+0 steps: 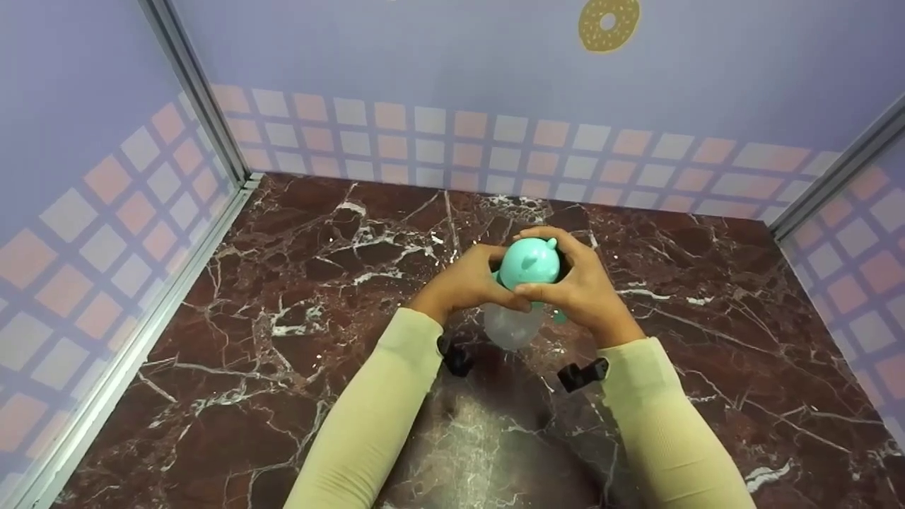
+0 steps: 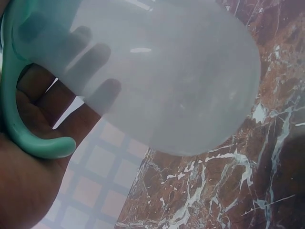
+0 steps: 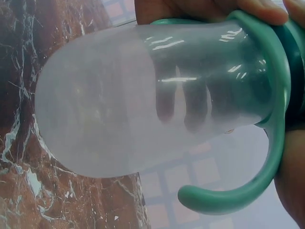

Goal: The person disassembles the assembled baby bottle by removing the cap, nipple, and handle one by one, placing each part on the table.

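A baby bottle [image 1: 512,329] with a cloudy, see-through body is held above the marbled surface, tilted with its base toward the person. Its teal lid [image 1: 529,263] is rounded, with two small ear-like knobs. My left hand [image 1: 463,284] grips the bottle near the neck; its fingers show through the wall of the bottle body [image 2: 186,81], and a curved teal handle [image 2: 43,145] lies by the palm. My right hand [image 1: 585,293] holds the lid between thumb and fingers. In the right wrist view another teal handle [image 3: 224,200] curves away from the collar.
A dark red marbled surface [image 1: 318,424] with white veins lies below the hands. Behind it stands a lilac wall [image 1: 424,56] with pink and white checks, and side panels rise left and right. Black mounts, a left one [image 1: 458,358] and a right one [image 1: 583,375], sit at the wrists.
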The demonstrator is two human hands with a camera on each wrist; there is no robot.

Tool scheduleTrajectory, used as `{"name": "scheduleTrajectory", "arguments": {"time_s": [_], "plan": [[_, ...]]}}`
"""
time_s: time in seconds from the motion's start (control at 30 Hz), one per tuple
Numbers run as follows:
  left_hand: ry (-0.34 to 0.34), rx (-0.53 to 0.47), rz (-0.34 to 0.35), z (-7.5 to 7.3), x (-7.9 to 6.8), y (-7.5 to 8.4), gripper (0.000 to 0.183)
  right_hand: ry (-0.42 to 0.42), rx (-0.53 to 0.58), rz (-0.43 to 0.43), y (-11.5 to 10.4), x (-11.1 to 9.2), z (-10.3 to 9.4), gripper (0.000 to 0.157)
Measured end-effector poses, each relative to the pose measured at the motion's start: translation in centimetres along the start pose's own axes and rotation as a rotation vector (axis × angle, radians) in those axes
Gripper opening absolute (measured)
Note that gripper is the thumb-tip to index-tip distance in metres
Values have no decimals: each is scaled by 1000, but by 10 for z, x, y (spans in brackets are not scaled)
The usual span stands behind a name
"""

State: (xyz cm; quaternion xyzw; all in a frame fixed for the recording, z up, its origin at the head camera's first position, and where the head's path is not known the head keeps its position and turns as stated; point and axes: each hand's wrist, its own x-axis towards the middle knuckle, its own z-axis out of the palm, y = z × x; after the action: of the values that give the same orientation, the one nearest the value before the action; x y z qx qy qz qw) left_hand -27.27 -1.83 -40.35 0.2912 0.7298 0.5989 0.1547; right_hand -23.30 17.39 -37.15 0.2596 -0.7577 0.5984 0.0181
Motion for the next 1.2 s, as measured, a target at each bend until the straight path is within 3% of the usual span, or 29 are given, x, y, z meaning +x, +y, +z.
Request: {"name": "scheduleTrajectory", "arguments": {"time_s": [0.47,1.2], "plan": [[-48,10,9,-1,0,3,48,-7,55,-41,-5,0,-4,63],[-30,78,-12,1,-1,4,55,11,65,-78,-2,0,-5,62]]}}
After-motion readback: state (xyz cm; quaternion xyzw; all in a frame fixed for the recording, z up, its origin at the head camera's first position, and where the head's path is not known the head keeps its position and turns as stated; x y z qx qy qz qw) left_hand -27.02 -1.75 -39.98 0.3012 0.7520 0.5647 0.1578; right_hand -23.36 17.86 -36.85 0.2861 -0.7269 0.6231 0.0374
